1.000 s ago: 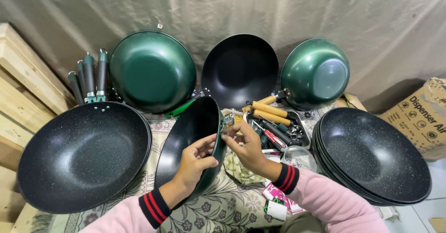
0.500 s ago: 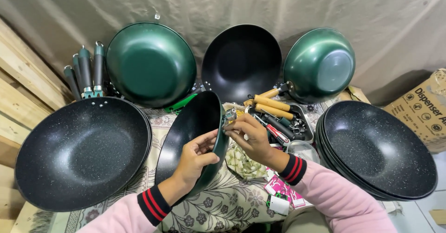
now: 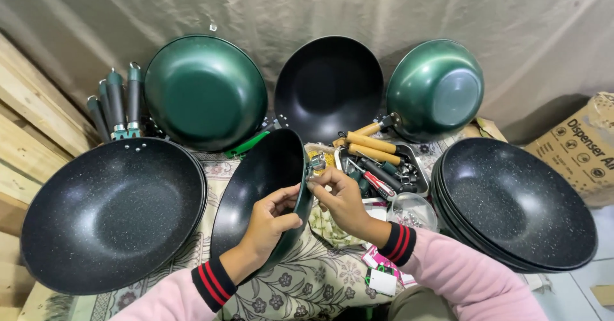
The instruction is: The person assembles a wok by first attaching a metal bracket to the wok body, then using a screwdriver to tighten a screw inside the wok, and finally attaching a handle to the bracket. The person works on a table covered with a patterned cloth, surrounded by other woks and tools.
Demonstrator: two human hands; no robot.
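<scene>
The right hand [image 3: 342, 196] has shifted little since the earlier frame, pinching a small metal fitting [image 3: 316, 162] at the rim of the tilted black wok [image 3: 259, 186]. The left hand [image 3: 272, 215] grips the rim (keep it braced; seat the fitting squarely).

Tool tray [image 3: 419, 167] between tilted pan [image 3: 262, 193] and stacked pans [image 3: 518, 206]

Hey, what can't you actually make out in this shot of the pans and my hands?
Head view only:
- The small metal part at the right hand: too small to identify.
- The held pan: its lower rim is hidden by the left hand.
- The tray: its tools overlap.
- The cardboard box: cut off by the right edge.
</scene>
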